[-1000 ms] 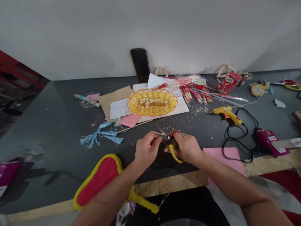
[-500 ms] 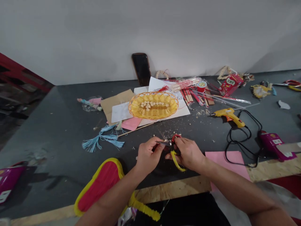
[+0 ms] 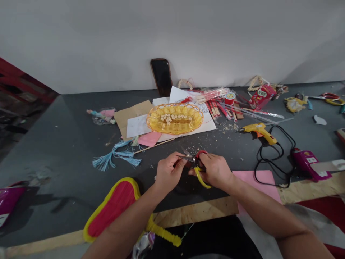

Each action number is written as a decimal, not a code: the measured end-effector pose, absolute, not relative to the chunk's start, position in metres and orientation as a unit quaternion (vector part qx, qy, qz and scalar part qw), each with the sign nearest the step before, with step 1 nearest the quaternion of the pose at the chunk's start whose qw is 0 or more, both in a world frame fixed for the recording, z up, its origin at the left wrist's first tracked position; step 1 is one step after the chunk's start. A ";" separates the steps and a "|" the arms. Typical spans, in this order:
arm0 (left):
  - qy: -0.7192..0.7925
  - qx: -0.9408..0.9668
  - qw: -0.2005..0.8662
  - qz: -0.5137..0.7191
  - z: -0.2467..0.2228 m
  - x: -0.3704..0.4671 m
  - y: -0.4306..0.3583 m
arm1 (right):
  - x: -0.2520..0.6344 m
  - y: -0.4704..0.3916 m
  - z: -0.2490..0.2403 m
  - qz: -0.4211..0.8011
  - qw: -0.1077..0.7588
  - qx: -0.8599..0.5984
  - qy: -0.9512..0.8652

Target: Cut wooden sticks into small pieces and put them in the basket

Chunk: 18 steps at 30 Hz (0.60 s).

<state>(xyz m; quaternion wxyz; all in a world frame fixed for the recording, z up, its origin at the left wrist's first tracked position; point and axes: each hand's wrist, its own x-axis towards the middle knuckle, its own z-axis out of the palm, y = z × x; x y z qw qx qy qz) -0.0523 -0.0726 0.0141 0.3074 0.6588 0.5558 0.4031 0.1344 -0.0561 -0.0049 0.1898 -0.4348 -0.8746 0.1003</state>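
Near the table's front edge, my right hand [image 3: 217, 169] grips red-and-yellow-handled scissors [image 3: 200, 176], with the blades pointing left. The fingers of my left hand [image 3: 169, 172] are pinched together at the blades, around something too small to make out. Pale crumbs lie on the dark table just beyond both hands. A yellow oval basket [image 3: 175, 128] with an orange rim stands behind them on papers and holds small pale pieces. To the left of my left hand lies a red shape with a yellow fuzzy border [image 3: 114, 208].
A blue tassel [image 3: 115, 156] lies at the left. On the right are a yellow glue gun [image 3: 260, 132] with a looped black cable, pink paper [image 3: 257, 183] and a purple box [image 3: 309, 163]. A phone [image 3: 161, 77] leans on the wall, near red packets and a thread spool [image 3: 229, 98].
The whole view has shifted slightly, so most things appear a little higher and further left. Both hands keep their hold, and the scissor blades look closer together.
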 end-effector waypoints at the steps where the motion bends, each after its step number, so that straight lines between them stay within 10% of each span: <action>1: 0.553 0.663 0.308 0.399 0.015 -0.052 -0.072 | 0.134 -0.055 -0.004 0.096 0.195 -0.436 -0.874; 18: 0.570 0.640 0.325 0.400 0.014 -0.051 -0.071 | 0.132 -0.060 -0.007 0.119 0.157 -0.454 -0.869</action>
